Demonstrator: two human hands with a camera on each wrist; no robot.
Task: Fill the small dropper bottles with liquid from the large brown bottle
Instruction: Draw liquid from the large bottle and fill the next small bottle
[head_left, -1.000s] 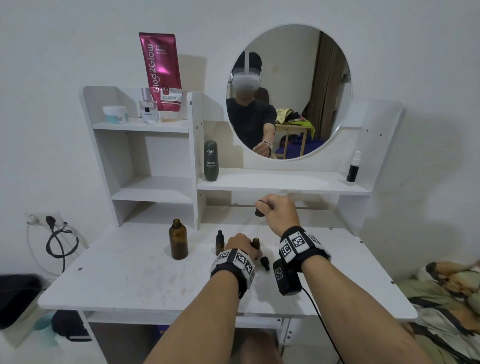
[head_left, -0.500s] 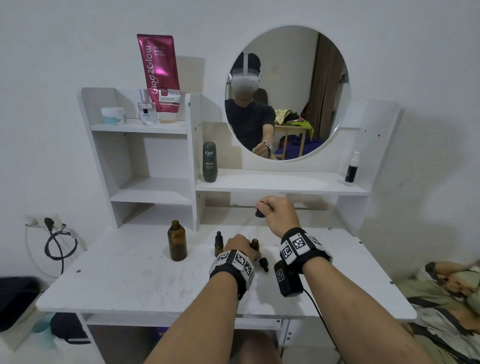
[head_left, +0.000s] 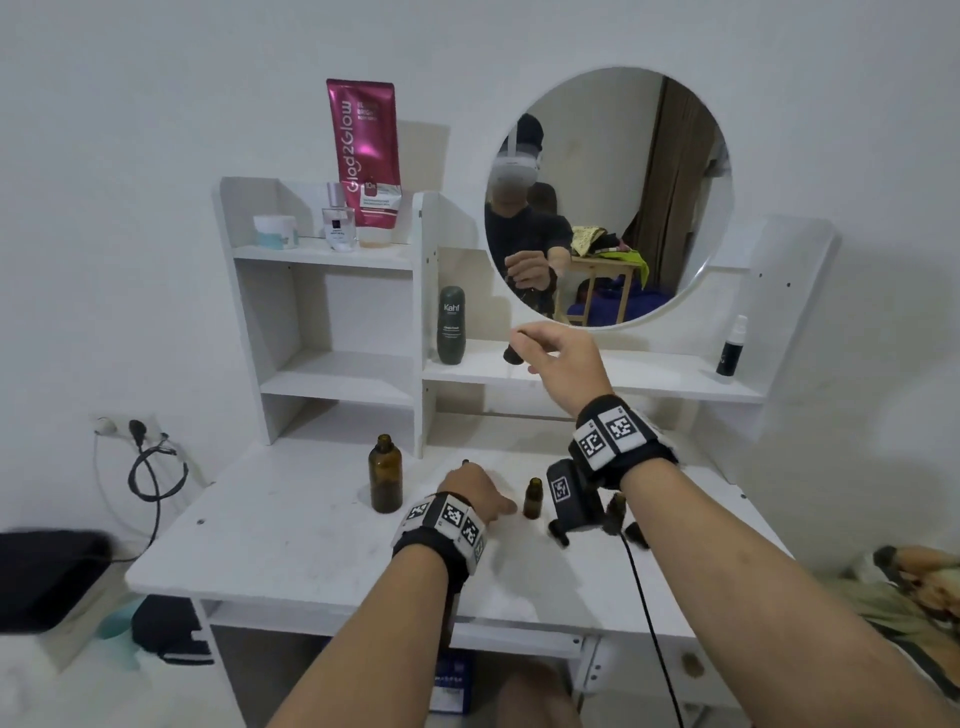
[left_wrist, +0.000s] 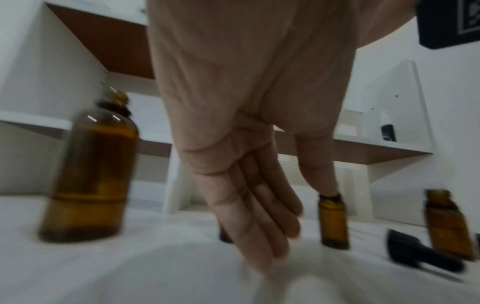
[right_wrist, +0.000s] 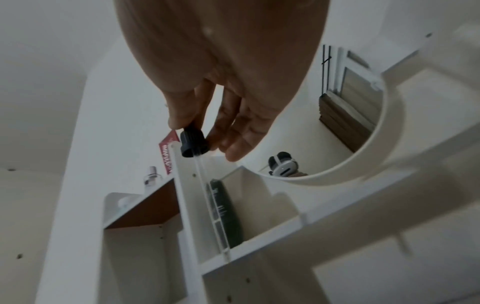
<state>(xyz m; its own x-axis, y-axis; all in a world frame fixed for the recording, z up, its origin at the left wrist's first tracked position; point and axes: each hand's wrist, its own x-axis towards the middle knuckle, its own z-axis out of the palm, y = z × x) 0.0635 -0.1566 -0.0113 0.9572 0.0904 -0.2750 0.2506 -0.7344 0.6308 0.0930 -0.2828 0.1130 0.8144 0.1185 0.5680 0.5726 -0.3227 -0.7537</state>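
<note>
Glossy amber glass lg brown bottle (left_wrist: 88, 170) & sm bottles (left_wrist: 333, 222); dropper (right_wrist: 193, 145) ribbed blk plastic cap, clear pipette; matt wht laminate desk (head_left: 291, 530).

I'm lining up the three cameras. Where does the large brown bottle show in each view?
Head: large brown bottle stands left of centre on the desk, left of the left hand.
Left wrist: at the left, blurred, uncapped.
Right wrist: not in view.
Shared landmark: the dark green Kahf bottle.

Amber-brown large bottle (head_left: 385, 475), black dropper cap (right_wrist: 193, 144), magenta tube (head_left: 365, 156), white desk (head_left: 291, 530), black-and-white checked wristbands (head_left: 447, 525)
</note>
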